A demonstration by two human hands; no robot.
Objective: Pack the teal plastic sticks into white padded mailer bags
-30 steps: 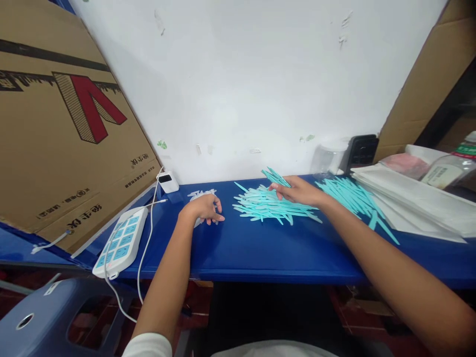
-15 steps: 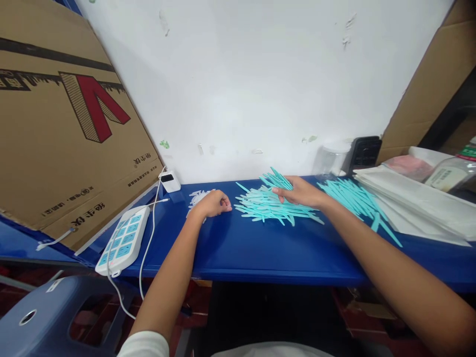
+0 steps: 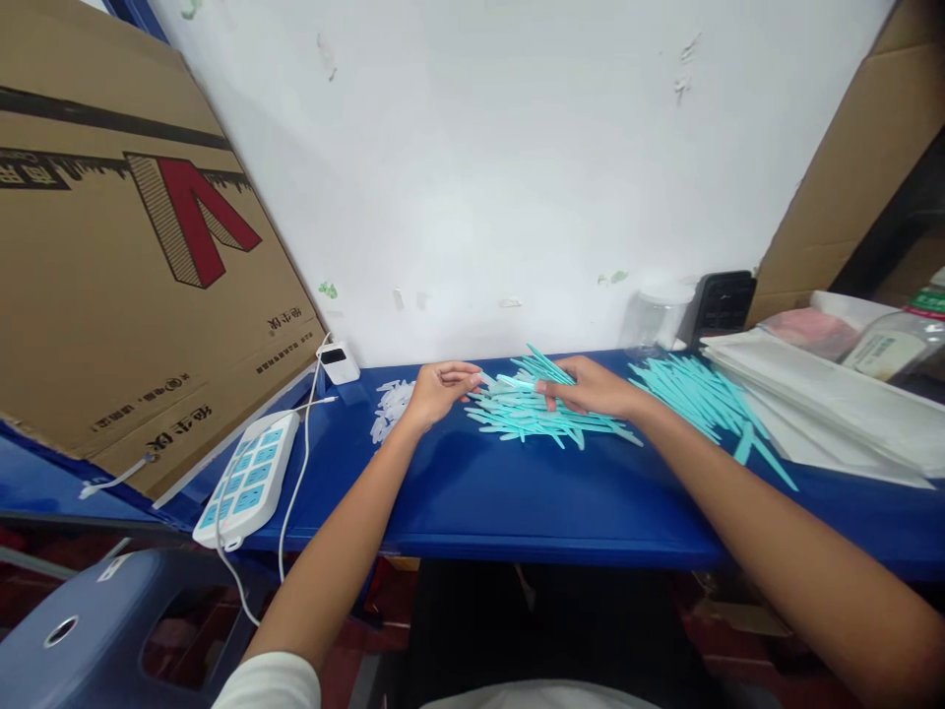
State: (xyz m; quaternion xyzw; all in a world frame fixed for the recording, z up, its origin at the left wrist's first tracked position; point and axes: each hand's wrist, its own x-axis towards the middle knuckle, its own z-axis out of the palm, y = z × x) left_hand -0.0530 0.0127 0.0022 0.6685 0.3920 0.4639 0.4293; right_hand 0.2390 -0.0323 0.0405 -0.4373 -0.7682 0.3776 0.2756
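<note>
My left hand (image 3: 443, 389) is closed in a pinch, with a small translucent plastic piece (image 3: 487, 379) at its fingertips. Facing it, my right hand (image 3: 595, 387) is wrapped round several slim teal plastic sticks (image 3: 544, 366); one of them points left, close to the translucent piece. Whether the two touch, I cannot tell. Under and in front of the hands lies a loose heap of teal sticks (image 3: 521, 421). Left of it, beside my left wrist, is a small pile of translucent pieces (image 3: 389, 406).
A second heap of teal sticks (image 3: 690, 394) lies right of my right hand, near white paper sheets (image 3: 804, 404) and a clear jar (image 3: 659, 317). To the left are a power strip (image 3: 251, 478), a white cable (image 3: 304, 463), a small white device (image 3: 339, 363) and a large cardboard box (image 3: 148, 325).
My left hand has moved right, from beside the translucent pile to the stick tips, and a translucent piece now shows in its fingers. The right hand's sticks have turned to point more leftward.
</note>
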